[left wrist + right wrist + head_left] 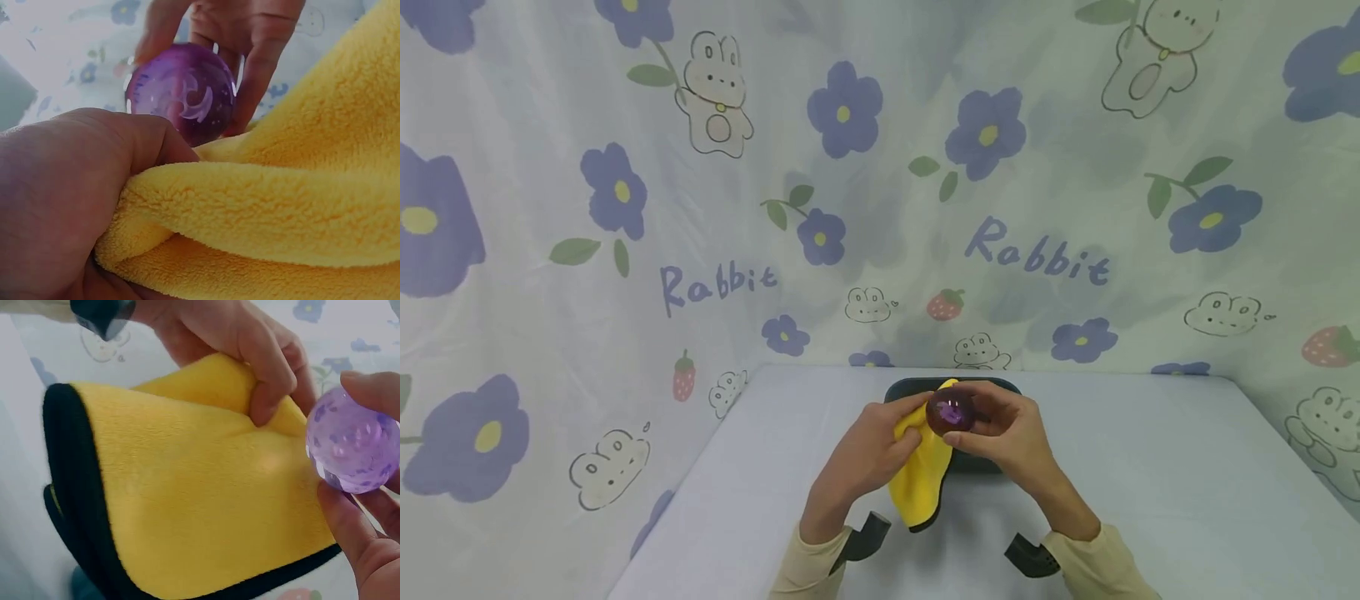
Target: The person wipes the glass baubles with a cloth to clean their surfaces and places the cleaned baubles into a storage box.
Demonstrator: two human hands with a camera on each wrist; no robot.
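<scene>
A clear purple ball (951,412) with a swirl pattern inside is pinched between the thumb and fingers of my right hand (1011,425). Beside it, my left hand (868,446) grips a folded yellow plush cloth (917,483) with a dark border. In the left wrist view the cloth (269,212) is bunched under the left thumb, and the ball (181,94) stands just past it. The right wrist view shows the cloth (187,487) hanging down from the left fingers, its edge overlapping the ball (353,440).
Behind the hands, a dark tray (988,462) sits on the white table (1150,467), partly hidden by the cloth and hands. A curtain (902,192) printed with flowers and rabbits rises at the table's back and sides. Black camera mounts (865,537) stick out from both wrists.
</scene>
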